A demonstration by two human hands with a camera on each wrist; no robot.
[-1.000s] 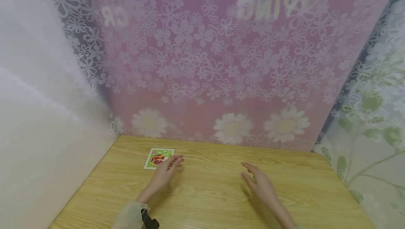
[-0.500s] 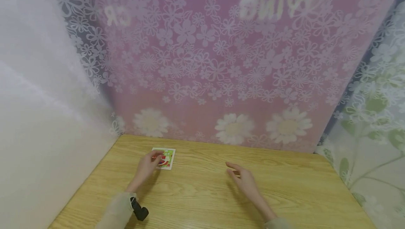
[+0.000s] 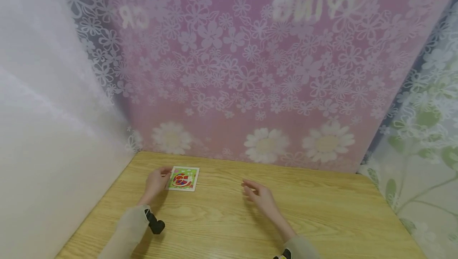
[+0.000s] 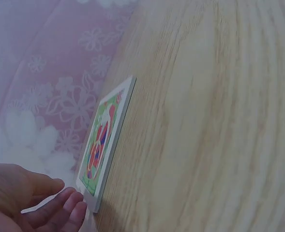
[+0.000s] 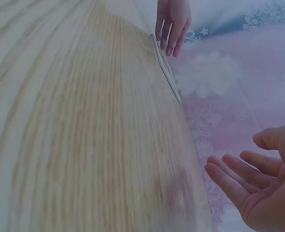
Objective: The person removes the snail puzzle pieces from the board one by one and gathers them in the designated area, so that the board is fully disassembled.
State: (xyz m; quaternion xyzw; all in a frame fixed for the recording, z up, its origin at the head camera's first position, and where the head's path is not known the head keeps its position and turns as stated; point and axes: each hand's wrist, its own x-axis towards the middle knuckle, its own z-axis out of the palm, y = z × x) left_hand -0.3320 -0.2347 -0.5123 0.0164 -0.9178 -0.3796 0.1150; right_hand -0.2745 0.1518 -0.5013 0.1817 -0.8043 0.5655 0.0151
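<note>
A square, white-framed picture board (image 3: 183,179), green with a red and blue snail-like figure, lies flat at the back left of the table. My left hand (image 3: 156,182) is at its left edge, fingers loosely bent. In the left wrist view the fingertips (image 4: 77,212) come right up to the near corner of the board (image 4: 102,145), with no grip round it showing. Farther right, my right hand (image 3: 260,197) hovers over the wood with relaxed, parted fingers and nothing in it. The right wrist view shows that hand (image 5: 258,183) palm inward.
The wooden table (image 3: 222,219) meets a pink flowered curtain (image 3: 229,92) along its back edge. A pale sheet (image 3: 64,131) hangs on the left, a leaf-patterned curtain (image 3: 422,151) on the right. A black device (image 3: 155,223) is strapped to the left wrist.
My left hand has moved left across the board to its left edge, uncovering the picture. My right hand has moved left, towards the middle of the table. The board stays in place.
</note>
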